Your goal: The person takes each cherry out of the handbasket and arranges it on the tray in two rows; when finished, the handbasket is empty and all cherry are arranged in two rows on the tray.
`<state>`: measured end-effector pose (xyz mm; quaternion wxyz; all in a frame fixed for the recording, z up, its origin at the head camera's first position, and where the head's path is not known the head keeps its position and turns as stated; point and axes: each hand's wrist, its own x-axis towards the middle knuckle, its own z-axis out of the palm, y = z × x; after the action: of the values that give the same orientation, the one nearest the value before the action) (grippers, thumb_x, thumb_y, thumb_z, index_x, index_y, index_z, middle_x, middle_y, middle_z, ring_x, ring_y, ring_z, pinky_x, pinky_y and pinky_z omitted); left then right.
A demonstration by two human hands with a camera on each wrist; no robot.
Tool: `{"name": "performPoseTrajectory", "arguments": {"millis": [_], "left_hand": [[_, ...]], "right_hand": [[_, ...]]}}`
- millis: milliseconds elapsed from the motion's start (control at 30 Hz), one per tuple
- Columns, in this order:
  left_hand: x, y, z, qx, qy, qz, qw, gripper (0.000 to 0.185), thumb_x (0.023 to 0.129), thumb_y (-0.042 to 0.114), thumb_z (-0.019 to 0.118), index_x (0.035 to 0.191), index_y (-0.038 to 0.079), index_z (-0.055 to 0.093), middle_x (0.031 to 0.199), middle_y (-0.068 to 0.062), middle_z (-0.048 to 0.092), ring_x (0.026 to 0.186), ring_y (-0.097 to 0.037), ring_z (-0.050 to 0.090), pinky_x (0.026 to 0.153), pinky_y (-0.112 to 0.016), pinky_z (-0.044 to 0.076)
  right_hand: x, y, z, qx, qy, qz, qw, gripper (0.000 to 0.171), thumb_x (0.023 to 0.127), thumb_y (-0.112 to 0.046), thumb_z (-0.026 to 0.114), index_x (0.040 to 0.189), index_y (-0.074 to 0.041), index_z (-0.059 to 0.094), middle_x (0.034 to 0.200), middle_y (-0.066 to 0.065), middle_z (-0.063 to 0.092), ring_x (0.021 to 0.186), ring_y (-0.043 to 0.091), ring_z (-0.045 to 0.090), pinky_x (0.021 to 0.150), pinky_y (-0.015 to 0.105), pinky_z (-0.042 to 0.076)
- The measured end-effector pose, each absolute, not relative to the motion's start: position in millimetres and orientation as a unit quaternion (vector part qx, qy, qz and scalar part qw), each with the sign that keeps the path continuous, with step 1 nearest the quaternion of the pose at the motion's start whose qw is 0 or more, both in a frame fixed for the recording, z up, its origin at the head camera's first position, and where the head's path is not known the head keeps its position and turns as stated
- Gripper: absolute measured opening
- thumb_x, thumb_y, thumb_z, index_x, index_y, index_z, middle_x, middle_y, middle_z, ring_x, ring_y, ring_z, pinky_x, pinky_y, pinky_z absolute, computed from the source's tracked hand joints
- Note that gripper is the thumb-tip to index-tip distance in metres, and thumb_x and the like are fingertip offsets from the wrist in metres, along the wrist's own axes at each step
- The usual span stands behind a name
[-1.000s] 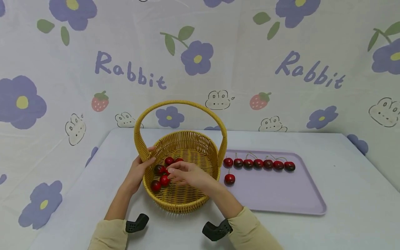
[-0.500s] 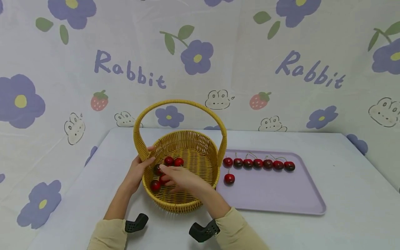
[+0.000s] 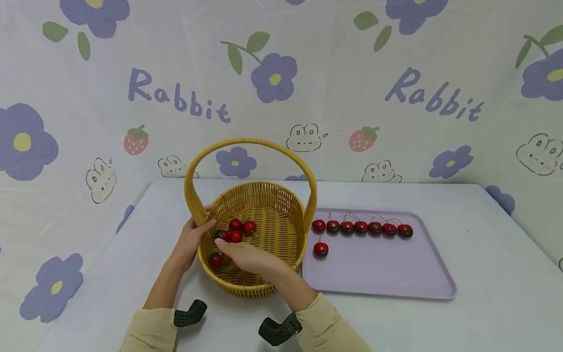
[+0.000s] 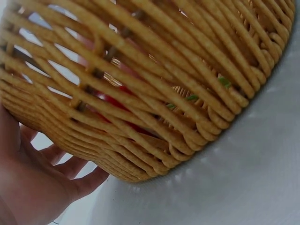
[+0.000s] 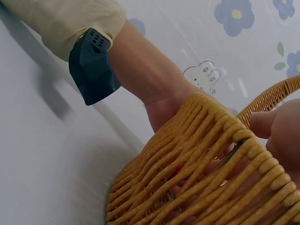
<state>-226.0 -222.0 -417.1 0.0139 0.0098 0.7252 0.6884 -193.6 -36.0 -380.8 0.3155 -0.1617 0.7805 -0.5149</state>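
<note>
A woven yellow basket [image 3: 259, 234] with a tall arched handle [image 3: 248, 143] stands on the table [image 3: 484, 244], just to the left of a lilac tray [image 3: 387, 274] whose near-left edge it almost touches. The left hand [image 3: 191, 239] holds the basket at its left rim, at the foot of the handle: the thumb hooks over the rim to the inside and the fingers lie along the outer wall, so its grip is clasped on the basket; the left wrist view shows the palm and fingers [image 4: 70, 168] pressed against the weave from outside. The right hand [image 3: 246, 256] is down inside the basket, fingers curled toward the near-left part of the floor among the cherries [image 3: 235, 232]; whether its grip has closed on one I cannot tell, since the fingertips are hidden under the hand and behind the wicker in the right wrist view. Five cherries show in the basket: a cluster of three red ones [image 3: 241, 227] beyond the fingers, a dark one [image 3: 219, 235] just left of them near the left thumb, and one more [image 3: 215, 260] at the left wall beside the right hand. On the tray, seven cherries lie in a straight row [image 3: 360, 228] along the far side, stems pointing away, and a single cherry [image 3: 320, 249] sits apart just in front of the row's left end. Cream sleeves cover both forearms, each with a black wrist device [image 3: 277, 330] below it
</note>
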Motion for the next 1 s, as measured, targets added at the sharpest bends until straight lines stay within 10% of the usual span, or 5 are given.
{"name": "performPoseTrajectory", "arguments": {"millis": [733,1000], "left_hand": [[-229.7,-221.2,-418.2,0.016,0.723,0.691,0.005,0.046,0.1,0.012,0.044,0.145,0.006,0.033,0.143,-0.019,0.036,0.129,-0.03,0.034,0.108,-0.047,0.019],[-228.2,-222.1,-420.6,0.015,0.724,0.69,0.005,0.046,0.1,0.014,0.044,0.144,0.007,0.034,0.144,-0.018,0.036,0.131,-0.031,0.032,0.109,-0.05,0.015]], "right_hand": [[-194.2,-34.9,-382.0,-0.199,0.781,-0.501,0.314,0.055,0.099,-0.044,0.046,0.14,-0.008,0.045,0.131,0.005,0.053,0.109,0.026,0.056,0.096,0.046,0.04],[-195.2,-33.1,-387.2,-0.253,0.775,-0.503,0.286,0.029,0.095,-0.023,0.06,0.121,-0.011,0.061,0.096,0.0,0.061,0.087,0.015,0.056,0.076,0.03,0.047]]}}
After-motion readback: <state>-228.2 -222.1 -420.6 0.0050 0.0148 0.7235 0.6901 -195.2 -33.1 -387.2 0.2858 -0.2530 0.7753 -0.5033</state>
